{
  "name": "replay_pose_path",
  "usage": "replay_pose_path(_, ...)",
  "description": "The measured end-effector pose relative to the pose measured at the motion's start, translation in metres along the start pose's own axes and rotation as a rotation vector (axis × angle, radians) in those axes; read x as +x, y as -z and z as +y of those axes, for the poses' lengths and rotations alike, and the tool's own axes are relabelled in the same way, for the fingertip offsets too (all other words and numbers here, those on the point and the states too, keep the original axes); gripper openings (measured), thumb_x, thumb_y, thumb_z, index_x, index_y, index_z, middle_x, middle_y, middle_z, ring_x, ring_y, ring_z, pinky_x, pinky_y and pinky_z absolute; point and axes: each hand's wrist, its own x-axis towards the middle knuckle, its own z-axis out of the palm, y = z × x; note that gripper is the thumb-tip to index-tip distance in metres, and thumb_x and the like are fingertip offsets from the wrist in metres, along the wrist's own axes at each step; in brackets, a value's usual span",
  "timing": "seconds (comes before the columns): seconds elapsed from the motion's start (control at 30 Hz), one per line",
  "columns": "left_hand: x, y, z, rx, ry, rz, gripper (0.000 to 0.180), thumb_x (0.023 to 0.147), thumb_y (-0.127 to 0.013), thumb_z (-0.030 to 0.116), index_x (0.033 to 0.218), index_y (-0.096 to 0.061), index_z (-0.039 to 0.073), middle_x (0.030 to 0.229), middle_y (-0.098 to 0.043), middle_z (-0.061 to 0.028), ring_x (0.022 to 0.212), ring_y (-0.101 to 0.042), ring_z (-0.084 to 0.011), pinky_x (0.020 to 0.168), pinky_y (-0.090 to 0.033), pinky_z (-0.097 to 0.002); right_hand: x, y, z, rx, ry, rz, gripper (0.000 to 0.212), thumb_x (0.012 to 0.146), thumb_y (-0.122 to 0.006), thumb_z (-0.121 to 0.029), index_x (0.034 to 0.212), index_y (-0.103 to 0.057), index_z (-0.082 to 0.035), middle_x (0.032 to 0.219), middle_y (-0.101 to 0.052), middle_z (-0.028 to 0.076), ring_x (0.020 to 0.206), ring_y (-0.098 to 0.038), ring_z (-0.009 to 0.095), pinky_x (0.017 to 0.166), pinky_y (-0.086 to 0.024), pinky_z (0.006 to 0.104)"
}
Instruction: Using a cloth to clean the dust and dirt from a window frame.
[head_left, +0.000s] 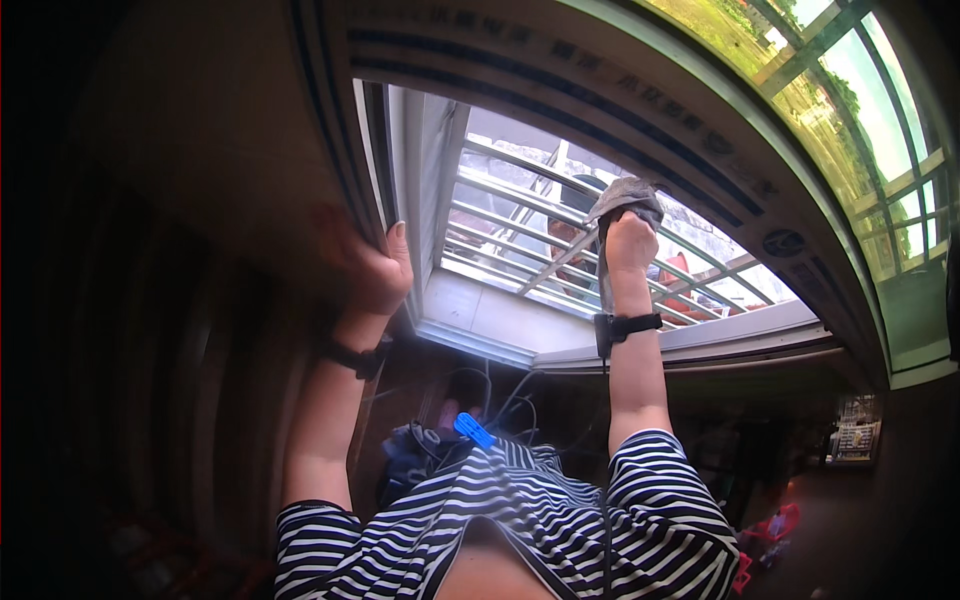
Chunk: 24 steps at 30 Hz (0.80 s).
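My right hand (632, 243) is closed in a fist around a grey cloth (628, 198), raised against the barred window opening. Part of the cloth hangs down beside the wrist. On the left, my left hand (378, 272) grips the edge of a window sash (374, 150), with its thumb on the opening side. Its fingers lie on the sash's dark side and are dim and blurred. The sash and the frame above carry a film with blue stripes. White metal bars (510, 192) cross the opening behind the cloth.
Below the opening runs a white sill (480, 315), with thin cables (515, 400) underneath. A blue clip (474, 430) is on my striped shirt. Green-tinted glass (850, 110) at upper right shows more bars and grass outside. Red items (775, 525) stand at lower right.
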Motion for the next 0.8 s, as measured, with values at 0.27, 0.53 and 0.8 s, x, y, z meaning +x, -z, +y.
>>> replay_pose_path(0.27,0.004,0.001,0.002,-0.011,-0.015,-0.009,0.078,0.093,-0.059,0.025,0.144,-0.013,-0.012,0.147,-0.020,-0.0331,0.132,-0.027,-0.0461,0.110,-0.021,-0.0512,-0.032,-0.025,0.029,0.406,-0.156,0.200,0.021,0.078,-0.055,-0.013,0.088,-0.068,0.002,0.091,-0.068,0.023,0.074,-0.065,0.037,0.070,-0.051,0.0437)
replay_pose_path(0.53,-0.006,-0.008,-0.002,-0.062,0.004,0.023,0.077,0.091,-0.060,0.023,0.142,-0.016,-0.014,0.145,-0.021,-0.0357,0.136,-0.019,-0.0514,0.112,-0.015,-0.0561,0.027,-0.027,0.062,1.734,-0.602,-0.074,0.012,0.080,-0.052,-0.005,0.085,-0.061,-0.010,0.067,-0.053,-0.003,0.042,-0.039,0.005,0.037,-0.030,0.0193)
replay_pose_path(0.8,0.001,-0.009,0.002,-0.067,-0.028,0.028,0.077,0.091,-0.060,0.024,0.142,-0.016,-0.013,0.145,-0.020,-0.0352,0.136,-0.020,-0.0505,0.112,-0.015,-0.0559,-0.017,-0.064,0.052,0.822,-0.321,-0.047,0.031,0.078,-0.053,-0.012,0.104,-0.066,-0.002,0.083,-0.067,0.014,0.058,-0.061,0.025,0.054,-0.050,0.0350)
